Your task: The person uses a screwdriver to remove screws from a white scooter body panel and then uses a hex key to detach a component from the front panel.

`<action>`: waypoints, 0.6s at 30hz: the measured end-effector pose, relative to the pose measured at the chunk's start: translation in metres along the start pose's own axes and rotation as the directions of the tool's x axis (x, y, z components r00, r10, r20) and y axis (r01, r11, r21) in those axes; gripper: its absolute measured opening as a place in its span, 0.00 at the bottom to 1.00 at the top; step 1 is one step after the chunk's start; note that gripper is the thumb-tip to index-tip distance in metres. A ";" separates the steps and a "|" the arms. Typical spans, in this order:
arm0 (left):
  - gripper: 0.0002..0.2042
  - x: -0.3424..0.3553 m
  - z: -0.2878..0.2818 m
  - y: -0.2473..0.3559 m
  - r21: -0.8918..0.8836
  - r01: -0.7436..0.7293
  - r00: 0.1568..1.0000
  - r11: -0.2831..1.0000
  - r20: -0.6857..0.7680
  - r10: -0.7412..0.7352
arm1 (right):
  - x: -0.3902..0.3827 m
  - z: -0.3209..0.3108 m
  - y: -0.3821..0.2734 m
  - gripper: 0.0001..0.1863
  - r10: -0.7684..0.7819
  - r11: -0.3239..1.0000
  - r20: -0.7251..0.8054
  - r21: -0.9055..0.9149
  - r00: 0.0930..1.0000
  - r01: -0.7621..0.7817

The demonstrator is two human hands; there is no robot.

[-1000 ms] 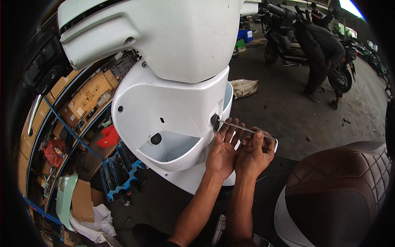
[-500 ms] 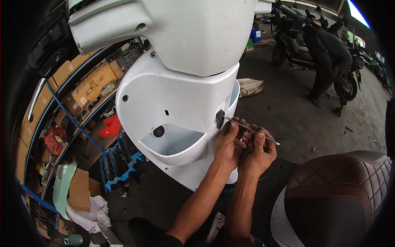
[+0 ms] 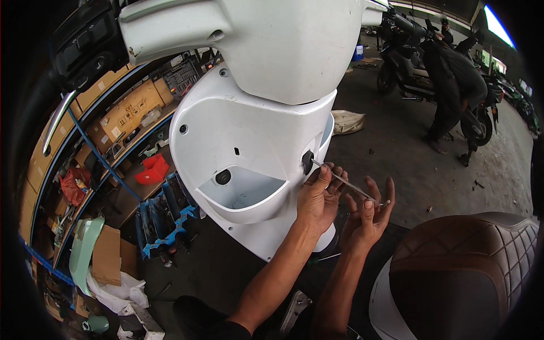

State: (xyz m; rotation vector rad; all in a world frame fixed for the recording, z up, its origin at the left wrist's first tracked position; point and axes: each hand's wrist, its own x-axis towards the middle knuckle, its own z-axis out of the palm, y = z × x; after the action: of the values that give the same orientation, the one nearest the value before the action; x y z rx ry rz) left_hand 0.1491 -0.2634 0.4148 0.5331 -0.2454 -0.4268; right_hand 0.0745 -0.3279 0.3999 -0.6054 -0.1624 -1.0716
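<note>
The left hand (image 3: 317, 201) pinched a rod (image 3: 352, 186), tip hidden, near the right edge of the white panel (image 3: 266, 122); the right hand (image 3: 365, 228) spread loosely, floor (image 3: 402, 175) beyond.

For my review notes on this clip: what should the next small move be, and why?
Probably close the right hand on the metal rod at its outer end: the fingers are spread there, while the left hand pinches the shaft nearer the black plug in the white panel, which the rod's other end reaches.
</note>
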 end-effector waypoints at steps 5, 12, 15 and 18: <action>0.13 -0.002 0.001 -0.002 -0.004 0.018 0.999 1.000 -0.042 -0.018 | 0.013 -0.020 -0.046 0.18 -0.121 0.642 0.185 -0.735 0.975 0.219; 0.11 -0.004 0.005 -0.001 -0.029 -0.015 1.000 0.999 -0.001 0.014 | 0.026 -0.022 -0.054 0.16 0.338 0.902 -0.108 -0.248 0.935 -0.354; 0.10 -0.003 0.005 0.001 0.001 0.001 1.000 1.000 -0.023 -0.001 | 0.014 -0.025 -0.053 0.17 0.277 0.888 -0.129 -0.345 0.952 -0.305; 0.13 -0.005 0.005 0.003 0.054 -0.006 1.000 0.999 -0.023 0.007 | 0.006 -0.031 -0.054 0.16 -0.159 0.422 0.311 -0.837 0.937 0.349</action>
State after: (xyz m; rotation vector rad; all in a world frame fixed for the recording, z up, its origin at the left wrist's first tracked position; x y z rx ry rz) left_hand 0.1442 -0.2610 0.4200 0.5895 -0.2373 -0.4084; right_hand 0.0264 -0.3671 0.3977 -1.7090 0.1904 -1.3757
